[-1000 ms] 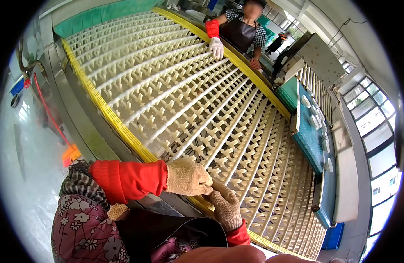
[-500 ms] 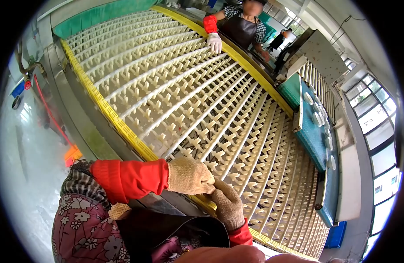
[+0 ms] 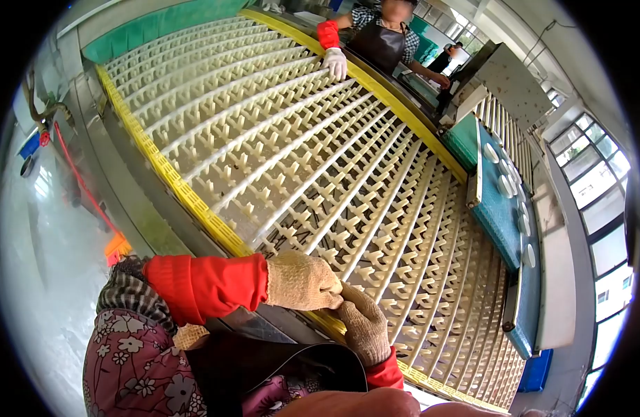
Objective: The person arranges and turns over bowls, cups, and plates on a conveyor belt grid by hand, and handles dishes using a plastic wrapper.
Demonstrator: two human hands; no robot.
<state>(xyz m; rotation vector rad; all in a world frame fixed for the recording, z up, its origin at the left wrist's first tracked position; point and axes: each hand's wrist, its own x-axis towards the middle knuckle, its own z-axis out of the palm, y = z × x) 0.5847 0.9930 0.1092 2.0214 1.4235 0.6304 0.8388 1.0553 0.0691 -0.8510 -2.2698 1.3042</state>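
My left hand (image 3: 302, 281), in a tan knitted glove with a red sleeve cuff, is held over the near yellow edge of a wide conveyor. Its fingers are curled closed and meet the fingertips of my right hand (image 3: 363, 325), gloved the same way and also closed. If anything is pinched where the fingertips meet, it is hidden. Below and beyond both hands spreads the conveyor belt (image 3: 313, 183), made of long pale rods with rows of small cream pegs. A yellow slotted edge strip (image 3: 188, 193) runs along its near side.
Across the belt, a co-worker in a dark apron (image 3: 375, 48) rests a white-gloved hand (image 3: 335, 64) on the far edge. White round discs (image 3: 505, 185) lie on a teal belt (image 3: 497, 222) at right. A blue bin (image 3: 536, 372) stands low right; an orange broom head (image 3: 117, 247) is at left.
The rods and pegs have shifted slightly left. The co-worker's bare hand has moved right and a little up. My two hands stay together in nearly the same place.
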